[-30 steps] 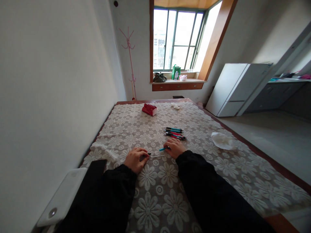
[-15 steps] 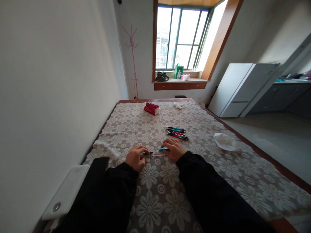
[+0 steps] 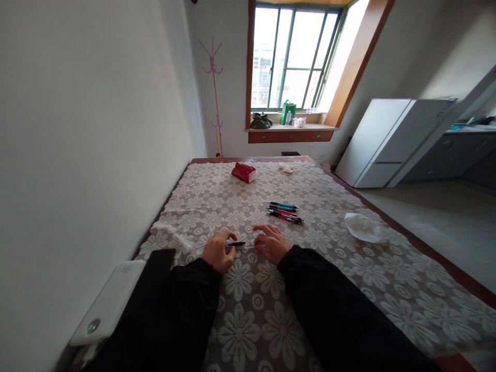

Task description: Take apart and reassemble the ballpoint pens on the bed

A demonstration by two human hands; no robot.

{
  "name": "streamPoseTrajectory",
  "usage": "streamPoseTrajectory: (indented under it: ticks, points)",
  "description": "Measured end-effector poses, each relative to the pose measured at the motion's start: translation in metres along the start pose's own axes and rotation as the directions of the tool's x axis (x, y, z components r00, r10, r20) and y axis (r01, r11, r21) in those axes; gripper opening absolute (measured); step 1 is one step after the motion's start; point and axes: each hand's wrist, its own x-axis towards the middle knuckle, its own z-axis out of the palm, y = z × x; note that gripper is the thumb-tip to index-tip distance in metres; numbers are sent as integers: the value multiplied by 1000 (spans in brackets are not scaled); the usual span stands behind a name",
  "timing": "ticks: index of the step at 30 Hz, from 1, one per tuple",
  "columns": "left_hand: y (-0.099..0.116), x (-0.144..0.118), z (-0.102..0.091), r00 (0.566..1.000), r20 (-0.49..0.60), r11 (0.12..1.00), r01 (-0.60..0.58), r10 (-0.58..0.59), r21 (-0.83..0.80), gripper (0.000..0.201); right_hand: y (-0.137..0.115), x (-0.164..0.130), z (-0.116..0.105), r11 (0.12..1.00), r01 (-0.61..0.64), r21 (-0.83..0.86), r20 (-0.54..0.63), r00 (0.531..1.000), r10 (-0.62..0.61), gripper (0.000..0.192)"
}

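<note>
Left of centre on the lace cloth (image 3: 248, 336), your left hand (image 3: 217, 251) has thumb and forefinger parted around a black pen (image 3: 237, 243); whether they touch it, I cannot tell. Next, your right hand (image 3: 272, 245) holds its fingers spread near the grouped pens (image 3: 284, 213); a crumpled white sheet (image 3: 363, 227) lies farther right.

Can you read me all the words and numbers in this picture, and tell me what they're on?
There are no words, numbers or brands that I can read here.
Pens: any writing is too small.
Black pen by the left hand: too small to tell.
Red packet: any print is too blurred.
White device: nothing readable.
Fridge: any label is too small.
Green bag: no readable letters.
</note>
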Motion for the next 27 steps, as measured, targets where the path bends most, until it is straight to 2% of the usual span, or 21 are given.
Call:
streamPoseTrajectory:
  ticks: [6, 9, 13, 27]
  points:
    - [-4, 0, 4, 999, 18, 998, 29, -30, 60, 29, 3, 0, -2, 996, -87, -11, -85, 993, 86, 12]
    - [-3, -1, 4, 999, 20, 996, 43, -45, 84, 18, 9, -1, -3, 994, -103, -25, -106, 989, 100, 12]
    - [-4, 0, 2, 999, 16, 996, 51, -52, 69, 10, 16, -2, -3, 994, -98, -49, -102, 990, 93, 14]
    - [-3, -1, 2, 999, -1, 997, 52, -52, 60, 10, 12, -2, -3, 995, -90, -47, -69, 994, 87, 11]
